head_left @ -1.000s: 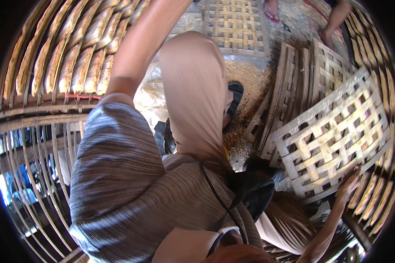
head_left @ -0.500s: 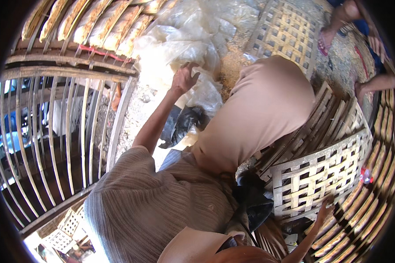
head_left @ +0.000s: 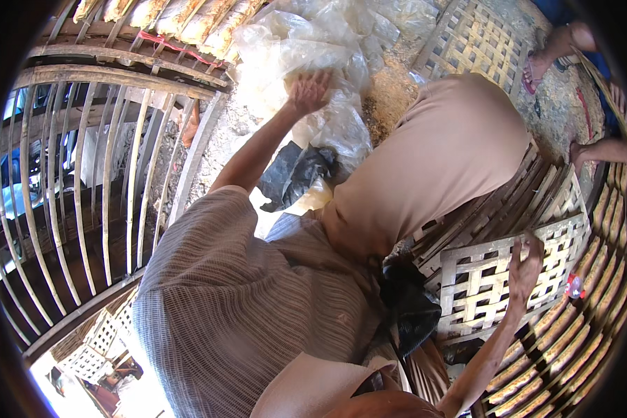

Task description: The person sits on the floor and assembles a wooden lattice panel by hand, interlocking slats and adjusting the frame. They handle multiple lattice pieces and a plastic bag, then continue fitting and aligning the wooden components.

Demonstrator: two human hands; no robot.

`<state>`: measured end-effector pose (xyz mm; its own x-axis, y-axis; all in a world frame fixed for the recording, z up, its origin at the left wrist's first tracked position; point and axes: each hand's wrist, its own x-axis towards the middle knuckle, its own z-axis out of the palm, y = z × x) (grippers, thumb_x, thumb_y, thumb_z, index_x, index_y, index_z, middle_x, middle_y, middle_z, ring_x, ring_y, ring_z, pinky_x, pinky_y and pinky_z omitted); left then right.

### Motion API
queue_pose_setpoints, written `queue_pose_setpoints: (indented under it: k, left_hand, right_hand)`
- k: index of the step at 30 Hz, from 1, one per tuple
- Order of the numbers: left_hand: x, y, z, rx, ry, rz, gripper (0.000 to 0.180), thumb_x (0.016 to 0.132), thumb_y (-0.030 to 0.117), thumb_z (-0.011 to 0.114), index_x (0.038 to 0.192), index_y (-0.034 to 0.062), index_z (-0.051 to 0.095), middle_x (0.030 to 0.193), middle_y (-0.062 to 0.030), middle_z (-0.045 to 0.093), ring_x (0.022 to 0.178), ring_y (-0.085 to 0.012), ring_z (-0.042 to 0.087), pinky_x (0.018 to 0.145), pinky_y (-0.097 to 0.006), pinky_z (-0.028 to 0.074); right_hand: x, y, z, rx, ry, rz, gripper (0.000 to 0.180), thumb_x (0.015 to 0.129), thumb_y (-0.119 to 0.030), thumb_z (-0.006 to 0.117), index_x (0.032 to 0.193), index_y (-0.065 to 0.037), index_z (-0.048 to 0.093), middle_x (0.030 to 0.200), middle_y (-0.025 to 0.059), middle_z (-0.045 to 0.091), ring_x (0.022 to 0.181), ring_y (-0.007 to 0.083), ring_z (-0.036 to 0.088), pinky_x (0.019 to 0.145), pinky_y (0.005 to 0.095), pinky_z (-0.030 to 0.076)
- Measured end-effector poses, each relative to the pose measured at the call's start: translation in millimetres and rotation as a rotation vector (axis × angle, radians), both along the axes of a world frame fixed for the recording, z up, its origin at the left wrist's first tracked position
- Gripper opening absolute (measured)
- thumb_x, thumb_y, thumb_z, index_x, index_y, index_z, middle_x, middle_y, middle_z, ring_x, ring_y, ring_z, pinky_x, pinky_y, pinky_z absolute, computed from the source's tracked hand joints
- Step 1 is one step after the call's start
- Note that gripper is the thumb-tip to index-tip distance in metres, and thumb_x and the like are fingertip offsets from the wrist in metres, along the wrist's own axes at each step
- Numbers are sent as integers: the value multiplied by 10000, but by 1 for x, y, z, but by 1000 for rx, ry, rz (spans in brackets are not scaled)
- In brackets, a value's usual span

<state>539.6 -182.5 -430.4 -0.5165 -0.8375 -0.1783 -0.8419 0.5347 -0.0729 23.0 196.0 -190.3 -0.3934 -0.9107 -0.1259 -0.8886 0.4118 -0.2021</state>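
My left hand [head_left: 312,92] is spread over crumpled clear plastic sheeting [head_left: 272,45], palm down, holding nothing that I can see. Below its wrist lies a crumpled black plastic piece [head_left: 289,174]. On the right, my right hand [head_left: 527,268] is in front of a woven bamboo tray [head_left: 481,285], its thumb and fingers apart near the tray's upper rim. Whether the fingertips touch the rim I cannot tell. More bamboo trays [head_left: 491,202] stand tilted in a stack behind it, against my bent leg [head_left: 432,160].
A slatted bamboo rack [head_left: 94,188] stands at left, with filled slats [head_left: 188,28] above it. Another woven tray [head_left: 474,42] lies on the ground at the back. At far right are a person's bare legs [head_left: 564,49], more rows of filled slats [head_left: 564,341] and a small bottle [head_left: 575,285].
My right hand has risen from beside the tray's lower edge to its upper rim. My left hand has shifted over the plastic and its fingers have spread. The view has shifted slightly.
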Motion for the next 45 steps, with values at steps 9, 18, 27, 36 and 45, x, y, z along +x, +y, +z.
queue_pose_setpoints:
  k: [9, 18, 27, 36, 45]
  left_hand:
    - [17, -42, 136, 180, 414, 139, 439, 851, 400, 846, 1052, 17, 769, 971, -173, 765, 833, -249, 729, 778, -431, 605]
    - [-89, -11, 320, 331, 1201, 177, 453, 982, 449, 741, 1182, 43, 757, 1008, -45, 761, 919, -121, 656, 871, -350, 523]
    - [-240, -18, 326, 547, 1445, -14, 905, 879, 775, 654, 1276, -37, 697, 1354, -354, 591, 1356, -436, 528, 1109, -602, 420]
    - [-190, -54, 327, 453, 1323, 278, 433, 1045, 464, 618, 1147, 48, 681, 1137, -121, 762, 860, -175, 702, 778, -361, 585]
    - [-260, 38, 327, 60, 1249, -450, 957, 811, 467, 870, 1547, 59, 414, 1530, -254, 506, 1369, -390, 556, 1176, -533, 449]
  right_hand:
    - [16, -57, 17, -154, -268, 8, 363, 1067, -214, 633, 1297, 65, 662, 1135, 222, 745, 1046, 299, 716, 955, 411, 541]
    - [67, -186, 106, -373, -851, 8, 641, 1040, -574, 581, 1388, -41, 660, 1305, 120, 708, 1215, 254, 652, 1028, 448, 508]
    - [96, -274, 129, -609, -487, 379, 555, 958, -440, 762, 1303, -9, 701, 996, 170, 759, 927, 240, 712, 872, 389, 580]
    - [26, -239, 93, -765, -578, 29, 347, 1070, -297, 623, 1092, 7, 789, 714, 25, 698, 612, 91, 577, 588, 323, 481]
    - [46, -234, 137, -687, -452, 134, 322, 1038, -312, 669, 1144, -34, 791, 788, 45, 737, 711, 111, 628, 703, 345, 528]
